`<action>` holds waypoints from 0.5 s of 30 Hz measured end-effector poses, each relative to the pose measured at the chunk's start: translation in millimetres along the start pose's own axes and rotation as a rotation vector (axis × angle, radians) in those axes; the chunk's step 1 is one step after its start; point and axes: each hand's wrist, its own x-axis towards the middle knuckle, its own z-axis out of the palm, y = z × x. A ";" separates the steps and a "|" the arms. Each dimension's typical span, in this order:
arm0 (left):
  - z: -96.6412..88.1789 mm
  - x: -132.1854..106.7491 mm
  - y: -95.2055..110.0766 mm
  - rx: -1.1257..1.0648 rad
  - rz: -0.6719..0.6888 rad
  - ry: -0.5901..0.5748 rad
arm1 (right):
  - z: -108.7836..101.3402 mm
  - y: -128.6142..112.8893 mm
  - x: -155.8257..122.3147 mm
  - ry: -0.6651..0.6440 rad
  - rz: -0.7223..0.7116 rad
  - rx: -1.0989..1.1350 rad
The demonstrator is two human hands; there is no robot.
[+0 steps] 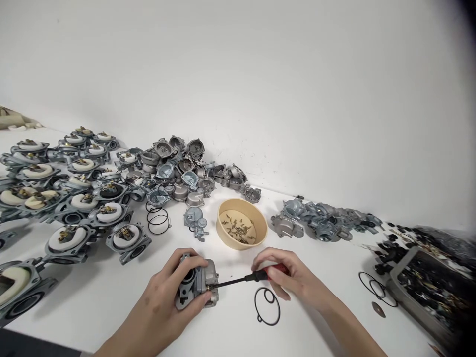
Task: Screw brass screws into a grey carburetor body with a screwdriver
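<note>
My left hand (169,292) is wrapped round a grey metal carburetor (208,271) lying on its side on the table. My right hand (288,272) grips a screwdriver (265,274) by its red and black handle. The screwdriver's dark shaft points left, and its tip meets a brass-coloured screw at the carburetor's near edge, close to my left thumb. Just below the handle lies a black rubber gasket ring (267,321). Beyond my hands stands a round cream tub (223,233) with many small brass screws (240,230) in it.
Carburetor bodies with white floats (69,238) crowd the left side. Float bowls (178,171) are heaped by the wall, with another metal heap (323,218) right of the tub. A bin of small parts (397,277) stands at the right. More rubber rings (158,220) lie on the white table.
</note>
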 end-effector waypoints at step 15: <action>0.0 -0.1 -0.5 -0.019 0.006 -0.033 | 1.2 -3.0 1.2 0.051 -0.053 -0.003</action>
